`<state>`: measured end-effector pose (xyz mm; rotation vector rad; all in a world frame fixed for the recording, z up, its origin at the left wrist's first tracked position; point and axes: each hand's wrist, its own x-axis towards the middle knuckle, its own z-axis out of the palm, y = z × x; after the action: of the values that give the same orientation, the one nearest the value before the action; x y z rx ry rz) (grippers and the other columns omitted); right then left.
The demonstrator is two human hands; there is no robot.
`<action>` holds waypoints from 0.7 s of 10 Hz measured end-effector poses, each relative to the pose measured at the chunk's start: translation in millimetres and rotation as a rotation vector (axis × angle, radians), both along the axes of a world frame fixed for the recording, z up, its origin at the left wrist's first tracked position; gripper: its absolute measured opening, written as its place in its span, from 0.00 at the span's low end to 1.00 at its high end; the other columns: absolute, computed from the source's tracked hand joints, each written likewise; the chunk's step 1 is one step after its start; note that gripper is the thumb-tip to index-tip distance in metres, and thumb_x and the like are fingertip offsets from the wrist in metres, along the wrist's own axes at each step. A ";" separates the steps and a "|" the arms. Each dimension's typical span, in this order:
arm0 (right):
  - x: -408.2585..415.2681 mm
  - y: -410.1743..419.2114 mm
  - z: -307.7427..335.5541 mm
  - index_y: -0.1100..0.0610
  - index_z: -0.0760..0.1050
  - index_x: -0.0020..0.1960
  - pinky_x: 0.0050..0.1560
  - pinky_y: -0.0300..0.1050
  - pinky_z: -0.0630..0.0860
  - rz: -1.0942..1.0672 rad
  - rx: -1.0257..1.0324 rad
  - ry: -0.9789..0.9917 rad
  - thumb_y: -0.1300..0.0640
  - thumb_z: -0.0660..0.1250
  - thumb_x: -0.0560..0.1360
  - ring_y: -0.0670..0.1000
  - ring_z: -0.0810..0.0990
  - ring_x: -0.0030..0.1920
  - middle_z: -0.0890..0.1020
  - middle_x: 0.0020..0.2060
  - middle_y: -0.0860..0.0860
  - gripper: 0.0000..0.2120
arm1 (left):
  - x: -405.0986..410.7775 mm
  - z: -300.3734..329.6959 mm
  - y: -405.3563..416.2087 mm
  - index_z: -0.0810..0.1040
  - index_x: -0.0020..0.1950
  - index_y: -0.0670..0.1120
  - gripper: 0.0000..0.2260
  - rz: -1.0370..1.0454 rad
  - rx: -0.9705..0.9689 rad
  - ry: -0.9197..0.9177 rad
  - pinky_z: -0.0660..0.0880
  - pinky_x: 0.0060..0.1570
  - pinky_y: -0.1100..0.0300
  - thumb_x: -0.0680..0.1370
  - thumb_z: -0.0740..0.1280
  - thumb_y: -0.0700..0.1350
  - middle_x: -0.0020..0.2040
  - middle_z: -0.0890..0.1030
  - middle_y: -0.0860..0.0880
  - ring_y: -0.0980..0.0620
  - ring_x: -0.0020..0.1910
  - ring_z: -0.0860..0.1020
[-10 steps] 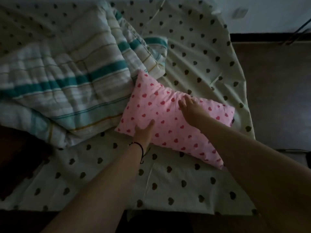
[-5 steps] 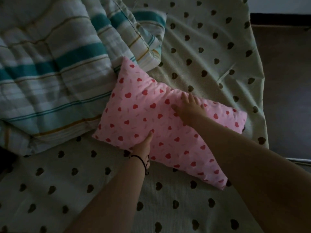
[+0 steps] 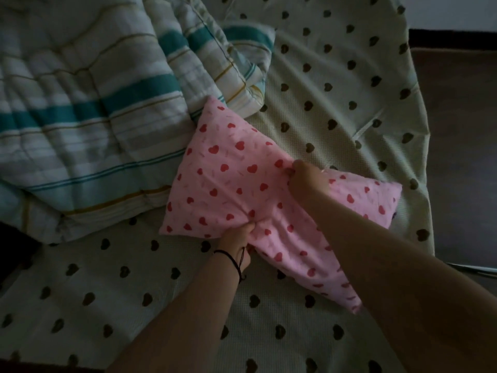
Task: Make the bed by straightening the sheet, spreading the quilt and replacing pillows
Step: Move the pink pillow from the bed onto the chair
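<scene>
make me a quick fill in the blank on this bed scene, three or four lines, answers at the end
1. Both hands grip the pink pillow printed with red ____.
2. The left hand wears a thin black ____ at the wrist.
3. The bunched quilt has broad stripes coloured ____.
4. The right hand bunches the pillow's ____ between its fingers.

Missing words: hearts; cord; teal; fabric

Dark floor (image 3: 462,146) right of bed; pale wall strip (image 3: 454,10) top right; black wrist cord (image 3: 231,258).
</scene>
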<state>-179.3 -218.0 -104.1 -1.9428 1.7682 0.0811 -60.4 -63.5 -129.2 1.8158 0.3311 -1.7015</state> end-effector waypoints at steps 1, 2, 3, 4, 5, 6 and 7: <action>-7.5 8.3 27.5 0.58 0.75 0.53 0.48 0.52 0.77 0.052 -0.050 -0.001 0.52 0.56 0.83 0.58 0.80 0.50 0.80 0.48 0.56 0.13 | -4.5 23.0 4.1 0.82 0.52 0.40 0.10 0.015 0.019 -0.003 0.80 0.54 0.48 0.75 0.71 0.44 0.46 0.85 0.42 0.45 0.48 0.84; -15.9 20.5 53.4 0.58 0.74 0.55 0.45 0.50 0.74 0.048 -0.110 0.001 0.53 0.55 0.83 0.58 0.80 0.50 0.80 0.49 0.57 0.12 | -12.5 42.0 10.9 0.82 0.51 0.42 0.11 -0.032 0.006 -0.034 0.80 0.52 0.47 0.72 0.71 0.46 0.47 0.85 0.43 0.45 0.47 0.84; -30.6 35.6 84.2 0.59 0.75 0.55 0.45 0.49 0.72 -0.001 -0.119 -0.031 0.52 0.56 0.83 0.59 0.79 0.51 0.81 0.50 0.57 0.12 | -21.4 65.2 18.2 0.81 0.51 0.42 0.14 -0.151 -0.018 -0.113 0.79 0.53 0.48 0.72 0.71 0.51 0.49 0.84 0.43 0.46 0.49 0.83; -54.6 55.5 122.5 0.59 0.75 0.52 0.47 0.52 0.76 -0.062 -0.135 -0.075 0.52 0.57 0.82 0.60 0.79 0.49 0.80 0.49 0.58 0.12 | -29.7 109.6 24.7 0.79 0.53 0.39 0.11 -0.122 -0.073 -0.156 0.78 0.57 0.47 0.75 0.71 0.44 0.50 0.82 0.43 0.46 0.51 0.81; -83.2 81.6 159.8 0.59 0.75 0.51 0.45 0.52 0.76 -0.135 -0.174 -0.106 0.53 0.58 0.82 0.61 0.79 0.49 0.81 0.49 0.58 0.11 | -36.9 150.3 35.1 0.78 0.54 0.40 0.10 -0.154 -0.176 -0.163 0.77 0.58 0.45 0.76 0.70 0.44 0.53 0.80 0.41 0.44 0.50 0.79; -108.0 110.5 189.8 0.59 0.75 0.52 0.48 0.54 0.77 -0.212 -0.185 -0.111 0.53 0.60 0.81 0.62 0.79 0.49 0.81 0.49 0.58 0.10 | -47.9 190.2 38.9 0.78 0.52 0.43 0.10 -0.181 -0.163 -0.192 0.77 0.58 0.46 0.77 0.69 0.49 0.46 0.79 0.44 0.45 0.51 0.79; -136.8 145.2 217.2 0.58 0.74 0.53 0.46 0.52 0.76 -0.306 -0.196 -0.142 0.52 0.60 0.81 0.61 0.79 0.48 0.81 0.48 0.57 0.10 | -61.6 230.5 53.8 0.75 0.60 0.38 0.20 -0.488 -0.169 -0.270 0.75 0.52 0.57 0.80 0.63 0.54 0.46 0.76 0.44 0.46 0.53 0.78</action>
<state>-316.2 -72.8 113.2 -1.7316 2.0145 -0.3385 -121.9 -9.6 101.2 2.0748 -0.3893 -1.6927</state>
